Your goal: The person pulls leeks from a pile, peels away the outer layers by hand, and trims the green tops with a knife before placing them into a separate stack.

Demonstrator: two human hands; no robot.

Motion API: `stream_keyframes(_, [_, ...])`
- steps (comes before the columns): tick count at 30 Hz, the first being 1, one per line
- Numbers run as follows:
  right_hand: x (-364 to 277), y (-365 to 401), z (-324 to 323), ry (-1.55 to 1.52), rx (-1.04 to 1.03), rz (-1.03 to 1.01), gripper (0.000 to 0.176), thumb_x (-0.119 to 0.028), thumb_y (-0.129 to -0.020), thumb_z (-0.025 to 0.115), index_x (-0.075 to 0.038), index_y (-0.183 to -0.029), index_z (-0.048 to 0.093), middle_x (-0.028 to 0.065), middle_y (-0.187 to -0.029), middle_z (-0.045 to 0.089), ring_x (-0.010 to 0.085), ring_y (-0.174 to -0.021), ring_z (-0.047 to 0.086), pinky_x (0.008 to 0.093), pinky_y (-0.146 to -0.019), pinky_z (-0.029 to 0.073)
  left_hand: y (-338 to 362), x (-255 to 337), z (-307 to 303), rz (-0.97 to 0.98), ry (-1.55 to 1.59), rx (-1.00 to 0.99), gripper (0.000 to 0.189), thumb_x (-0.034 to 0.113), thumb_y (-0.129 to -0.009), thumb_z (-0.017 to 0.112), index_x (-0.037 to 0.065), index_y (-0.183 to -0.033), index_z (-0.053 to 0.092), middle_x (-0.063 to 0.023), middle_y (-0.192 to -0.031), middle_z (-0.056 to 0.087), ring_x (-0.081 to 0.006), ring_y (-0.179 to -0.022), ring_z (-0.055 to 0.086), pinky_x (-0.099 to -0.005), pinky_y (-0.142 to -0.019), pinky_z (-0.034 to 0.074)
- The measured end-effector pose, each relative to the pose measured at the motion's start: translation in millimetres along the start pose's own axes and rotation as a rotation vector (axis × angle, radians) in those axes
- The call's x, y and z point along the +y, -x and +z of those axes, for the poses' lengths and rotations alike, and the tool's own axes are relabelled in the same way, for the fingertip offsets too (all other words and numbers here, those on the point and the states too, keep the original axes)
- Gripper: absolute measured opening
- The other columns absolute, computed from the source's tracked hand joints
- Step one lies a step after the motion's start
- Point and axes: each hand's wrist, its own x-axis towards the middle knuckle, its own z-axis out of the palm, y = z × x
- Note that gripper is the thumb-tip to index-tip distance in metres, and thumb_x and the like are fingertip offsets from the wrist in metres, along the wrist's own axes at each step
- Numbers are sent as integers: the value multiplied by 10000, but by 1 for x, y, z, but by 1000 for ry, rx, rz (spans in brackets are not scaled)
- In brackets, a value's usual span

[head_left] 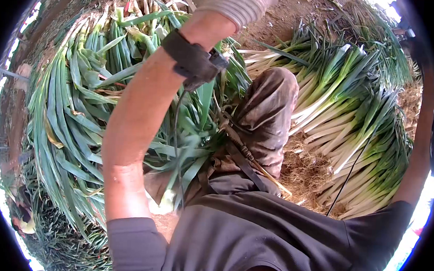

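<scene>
My left hand (239, 5), in a pale knitted glove, is raised at the top edge; its fingers lie outside the view. A dark device (193, 59) is strapped to that wrist, and a thin cable hangs from it. Below the arm is a large heap of untrimmed leeks (70, 109) with long green leaves. My right arm (423, 130) reaches up along the right rim, its hand not visible. Beside it lies a pile of leeks (331, 126) with clean white shafts and roots pointing inward.
My bent knee (269, 99) in soiled trousers stands between the two piles. A thin tan stick (273, 184) lies against my thigh. Loose roots (302, 173) cover the ground by the white shafts. Bare soil (280, 24) shows at the top, and cut leaves (71, 245) lie at lower left.
</scene>
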Motion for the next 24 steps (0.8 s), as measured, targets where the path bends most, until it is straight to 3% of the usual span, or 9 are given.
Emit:
stream_keyframes(3, [32, 116, 19, -110, -210, 296, 287, -294, -874, 716, -75, -1059, 693, 44, -897, 669, 180, -814, 628, 327, -727, 515, 2, -33, 33, 236, -409, 663, 534, 157, -840, 759, 9, -1292, 516, -172, -994, 677, -297, -818, 671, -407, -734, 573])
stream_keyframes(6, [38, 261, 58, -239, -396, 800, 315, -352, -887, 703, -70, -1027, 704, 34, -837, 657, 168, -757, 609, 317, -658, 490, 38, -96, 67, 351, -230, 315, 445, 84, -814, 641, 62, -1257, 607, -157, -1271, 614, -330, -1176, 569, -451, -984, 466])
stream_keyframes(7, [28, 313, 70, -268, -434, 991, 328, -371, -891, 699, -68, -1017, 707, 31, -818, 653, 163, -738, 603, 313, -635, 482, 56, -111, 95, 295, -226, 3, 467, 127, -841, 641, 92, -1305, 601, -122, -1366, 578, -329, -1275, 517, -485, -1029, 437])
stream_keyframes(10, [-46, 440, 134, -434, -458, 1539, 377, -429, -904, 686, -63, -986, 718, 21, -759, 641, 151, -682, 584, 303, -566, 457, 125, -125, 181, 383, -417, -565, 344, 171, -833, 670, 176, -1177, 657, -74, -1388, 568, -293, -1395, 421, -497, -1123, 340])
stream_keyframes(13, [-150, 507, 193, -763, -245, 2086, 435, -487, -917, 673, -57, -954, 729, 11, -699, 629, 138, -625, 566, 292, -497, 432, 174, -147, 247, 573, -520, -587, 255, 188, -877, 591, 195, -1124, 655, -93, -1339, 546, -338, -1457, 316, -561, -1160, 264])
stream_keyframes(15, [-194, 544, 221, -878, 141, 2455, 558, -567, -871, 717, -11, -907, 707, 58, -688, 630, 157, -517, 508, 307, -456, 378, 179, -169, 272, 612, -590, -557, 225, 183, -901, 552, 197, -1100, 656, -100, -1258, 578, -323, -1415, 360, -552, -1158, 264])
stream_keyframes(20, [-193, 515, 184, -899, 194, 2497, 514, -509, -911, 700, -50, -713, 582, 56, -536, 514, 204, -388, 478, 349, -359, 371, 158, -190, 280, 682, -668, -580, 120, 233, -863, 582, 184, -905, 682, -26, -983, 649, -227, -996, 587, -406, -845, 443])
stream_keyframes(22, [-195, 518, 181, -986, 195, 2427, 520, -504, -905, 706, -7, -776, 625, 77, -569, 555, 222, -458, 549, 371, -440, 460, 149, -194, 268, 769, -584, -629, 108, 241, -828, 617, 180, -841, 705, -24, -935, 652, -226, -964, 597, -399, -828, 446])
stream_keyframes(24, [-197, 507, 179, -698, -94, 2298, 566, -529, -883, 713, 31, -930, 649, 149, -710, 638, 283, -623, 633, 404, -603, 525, 137, -183, 240, 819, -566, -631, 105, 252, -799, 647, 173, -800, 716, -27, -889, 662, -225, -916, 616, -413, -811, 451])
